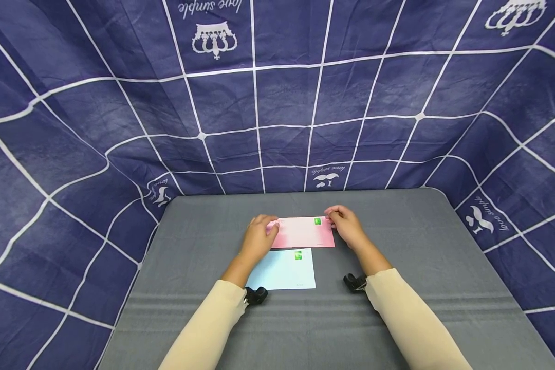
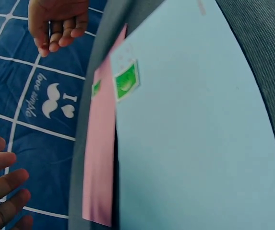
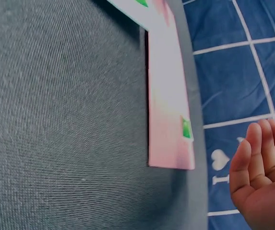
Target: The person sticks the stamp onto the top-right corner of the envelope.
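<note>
A pink envelope (image 1: 300,234) with a green stamp at its upper right lies flat on the grey table. Just below it on the table is a light blue envelope (image 1: 282,272), also bearing a green stamp; my left forearm covers part of its left side. My left hand (image 1: 259,239) hovers at the pink envelope's left end, fingers (image 2: 7,184) spread and holding nothing. At the upper right corner is my right hand (image 1: 346,226). Its fingers (image 3: 255,148) are loosely bent and apart from the paper in the right wrist view.
The grey tabletop (image 1: 203,226) stretches around both envelopes. A dark blue cloth (image 1: 282,97) with white grid lines hangs behind and along both sides. Small black wrist-worn devices stick out by the left sleeve (image 1: 208,324) and the right sleeve (image 1: 411,313).
</note>
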`<state>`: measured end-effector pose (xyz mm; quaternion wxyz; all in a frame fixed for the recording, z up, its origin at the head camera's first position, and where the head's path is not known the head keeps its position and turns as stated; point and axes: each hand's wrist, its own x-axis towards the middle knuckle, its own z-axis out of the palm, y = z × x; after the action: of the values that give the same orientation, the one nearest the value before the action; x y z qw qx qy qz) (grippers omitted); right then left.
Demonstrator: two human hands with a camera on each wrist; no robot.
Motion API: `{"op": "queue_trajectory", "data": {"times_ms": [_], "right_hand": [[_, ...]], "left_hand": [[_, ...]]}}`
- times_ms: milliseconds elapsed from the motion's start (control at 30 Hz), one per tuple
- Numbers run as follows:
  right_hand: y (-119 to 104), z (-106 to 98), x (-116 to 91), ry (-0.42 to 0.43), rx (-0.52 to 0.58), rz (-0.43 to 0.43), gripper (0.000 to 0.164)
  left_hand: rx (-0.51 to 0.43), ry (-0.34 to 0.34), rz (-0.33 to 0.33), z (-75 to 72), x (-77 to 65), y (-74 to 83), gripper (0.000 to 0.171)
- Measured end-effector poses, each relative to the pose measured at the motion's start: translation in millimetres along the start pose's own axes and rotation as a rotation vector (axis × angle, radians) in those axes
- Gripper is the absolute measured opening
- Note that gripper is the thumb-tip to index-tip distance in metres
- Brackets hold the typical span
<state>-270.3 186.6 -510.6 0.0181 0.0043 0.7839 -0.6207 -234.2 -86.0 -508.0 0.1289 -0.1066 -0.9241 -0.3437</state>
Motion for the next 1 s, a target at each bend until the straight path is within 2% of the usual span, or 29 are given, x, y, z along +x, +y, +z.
{"op": "queue_trajectory", "data": {"times_ms": [433, 600, 800, 1000], "right_hand": [[-22, -15, -22, -0.008, -0.075, -0.116, 0.030], [-24, -21, -30, 0.023, -0.216, -0.193, 0.029], [-22, -27, -41, 0.088, -0.378, -0.314, 0.028], [-21, -32, -53, 0.128, -0.490, -0.402, 0.026]], "left_hand": [[-0.030, 0.071, 0.042, -19.8, -6.9, 11.7, 0.028], [-0.011, 0.106, 0.082, -25.9, -11.9, 10.4, 0.027], [0.007, 0.082, 0.076, -35.2, -20.6, 4.8, 0.031], [0.034, 0.105, 0.111, -43.2, -32.0, -1.4, 0.035]]}}
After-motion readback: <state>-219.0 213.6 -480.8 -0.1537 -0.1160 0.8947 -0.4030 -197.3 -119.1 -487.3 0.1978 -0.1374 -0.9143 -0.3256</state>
